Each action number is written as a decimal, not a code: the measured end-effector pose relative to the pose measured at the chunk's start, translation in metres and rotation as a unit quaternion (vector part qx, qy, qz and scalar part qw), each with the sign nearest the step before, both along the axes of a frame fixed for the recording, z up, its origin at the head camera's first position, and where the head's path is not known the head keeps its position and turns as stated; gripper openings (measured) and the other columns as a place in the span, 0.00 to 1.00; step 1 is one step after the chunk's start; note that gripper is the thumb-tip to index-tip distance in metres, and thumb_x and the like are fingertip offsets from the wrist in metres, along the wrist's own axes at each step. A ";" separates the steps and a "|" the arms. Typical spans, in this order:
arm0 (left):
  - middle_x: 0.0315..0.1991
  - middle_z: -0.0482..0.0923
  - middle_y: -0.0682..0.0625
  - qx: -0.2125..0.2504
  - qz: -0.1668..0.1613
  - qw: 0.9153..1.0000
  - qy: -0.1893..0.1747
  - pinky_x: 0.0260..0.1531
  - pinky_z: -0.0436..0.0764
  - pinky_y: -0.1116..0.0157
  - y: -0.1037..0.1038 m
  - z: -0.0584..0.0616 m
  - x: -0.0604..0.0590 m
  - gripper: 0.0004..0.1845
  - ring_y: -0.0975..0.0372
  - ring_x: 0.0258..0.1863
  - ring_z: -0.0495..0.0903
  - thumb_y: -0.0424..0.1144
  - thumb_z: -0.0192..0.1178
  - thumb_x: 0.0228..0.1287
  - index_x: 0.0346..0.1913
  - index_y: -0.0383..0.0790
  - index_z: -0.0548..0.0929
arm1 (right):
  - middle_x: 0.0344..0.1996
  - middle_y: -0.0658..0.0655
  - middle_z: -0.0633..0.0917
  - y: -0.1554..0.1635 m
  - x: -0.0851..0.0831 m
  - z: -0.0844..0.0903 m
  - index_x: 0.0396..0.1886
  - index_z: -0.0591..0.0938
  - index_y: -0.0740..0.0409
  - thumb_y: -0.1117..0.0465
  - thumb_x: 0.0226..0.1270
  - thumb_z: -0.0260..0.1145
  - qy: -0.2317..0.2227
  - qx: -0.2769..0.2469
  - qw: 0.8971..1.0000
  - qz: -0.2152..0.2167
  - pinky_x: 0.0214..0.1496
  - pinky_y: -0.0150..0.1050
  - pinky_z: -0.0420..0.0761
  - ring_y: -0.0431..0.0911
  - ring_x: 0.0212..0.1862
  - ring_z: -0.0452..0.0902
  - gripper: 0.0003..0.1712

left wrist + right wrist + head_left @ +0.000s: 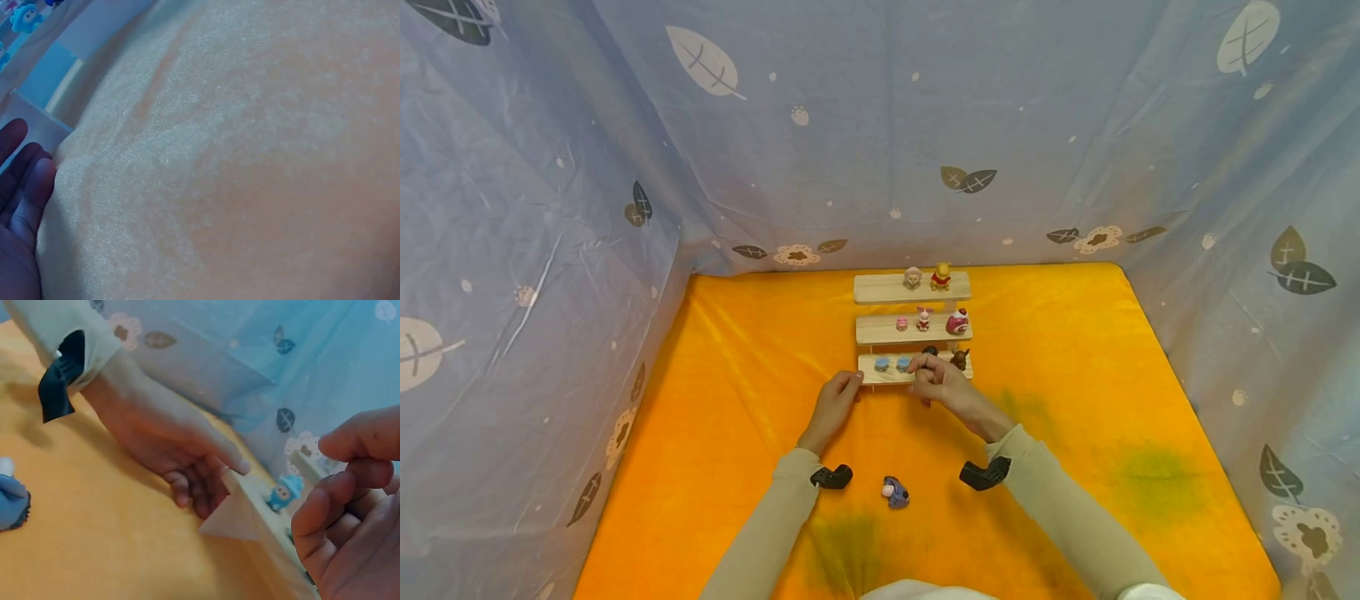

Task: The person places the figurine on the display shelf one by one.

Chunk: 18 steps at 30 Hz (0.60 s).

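Note:
A three-tier wooden display shelf [880, 330] stands at the back middle of the orange cloth. My left hand [837, 407] grips the left end of the lowest tier, thumb on top and fingers below at the white support [228, 519]. Over the front of that tier is my right hand [946, 388], its fingers loosely curled with nothing visible between them. The fingertips are right at one light-blue figurine [903, 364]; another blue figurine [882, 364] stands to its left. Partly behind the right hand are a dark figurine [930, 351] and a brown antlered figurine [959, 359].
A blue-purple donkey figurine [896, 492] lies on the cloth [760, 400] between the forearms. The middle tier bears pink figurines [923, 318] and a red-and-white one [957, 322]. On the top tier are a pale figurine [912, 277] and a yellow bear [941, 277]. Patterned curtains [865, 125] enclose the area.

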<state>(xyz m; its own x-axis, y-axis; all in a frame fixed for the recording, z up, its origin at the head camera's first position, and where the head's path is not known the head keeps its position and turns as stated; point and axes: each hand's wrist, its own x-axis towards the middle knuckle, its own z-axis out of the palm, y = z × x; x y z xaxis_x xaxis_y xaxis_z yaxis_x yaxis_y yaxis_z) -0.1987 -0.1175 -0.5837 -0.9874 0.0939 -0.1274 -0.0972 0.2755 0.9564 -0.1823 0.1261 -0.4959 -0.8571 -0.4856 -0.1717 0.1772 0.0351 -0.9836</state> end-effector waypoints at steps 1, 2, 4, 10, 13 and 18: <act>0.34 0.80 0.43 0.000 0.000 1.000 0.001 0.42 0.74 0.62 0.000 0.000 0.000 0.21 0.59 0.33 0.75 0.55 0.53 0.78 0.46 0.39 0.83 | 0.22 0.48 0.68 -0.001 0.001 -0.001 0.59 0.67 0.70 0.68 0.75 0.57 -0.001 0.005 1.000 0.000 0.38 0.43 0.72 0.45 0.25 0.66 0.18; 0.34 0.80 0.43 -0.001 0.000 1.000 0.002 0.42 0.74 0.62 0.000 0.000 0.000 0.21 0.59 0.33 0.75 0.54 0.53 0.78 0.46 0.39 0.83 | 0.23 0.49 0.68 -0.002 0.002 -0.001 0.59 0.68 0.69 0.68 0.75 0.57 -0.001 0.010 1.000 0.001 0.38 0.44 0.72 0.46 0.26 0.66 0.17; 0.35 0.80 0.43 -0.001 0.001 1.000 0.001 0.42 0.74 0.62 0.001 -0.001 0.000 0.21 0.59 0.33 0.75 0.54 0.53 0.78 0.46 0.38 0.83 | 0.25 0.50 0.67 -0.003 0.005 -0.003 0.58 0.70 0.65 0.68 0.74 0.56 -0.004 0.021 1.000 0.008 0.38 0.46 0.71 0.52 0.28 0.64 0.16; 0.36 0.80 0.44 -0.002 0.005 1.000 -0.001 0.42 0.75 0.63 0.001 -0.003 -0.001 0.22 0.60 0.33 0.76 0.56 0.54 0.77 0.46 0.38 0.84 | 0.35 0.60 0.70 -0.014 0.015 -0.011 0.57 0.71 0.63 0.68 0.76 0.52 0.008 0.051 0.998 0.040 0.36 0.47 0.71 0.56 0.32 0.64 0.13; 0.35 0.79 0.44 0.002 0.005 1.000 -0.003 0.42 0.75 0.63 0.000 -0.002 -0.001 0.22 0.59 0.33 0.76 0.56 0.54 0.76 0.44 0.38 0.83 | 0.46 0.69 0.74 -0.021 0.021 -0.015 0.60 0.70 0.69 0.68 0.77 0.50 0.039 0.078 0.994 0.067 0.37 0.48 0.74 0.61 0.37 0.69 0.16; 0.35 0.80 0.43 0.007 0.005 1.000 -0.004 0.41 0.74 0.64 0.000 -0.001 0.000 0.22 0.59 0.33 0.76 0.56 0.54 0.76 0.45 0.38 0.83 | 0.54 0.71 0.77 -0.028 0.031 -0.018 0.57 0.74 0.70 0.72 0.75 0.52 0.107 0.118 0.980 0.120 0.51 0.45 0.76 0.61 0.49 0.74 0.15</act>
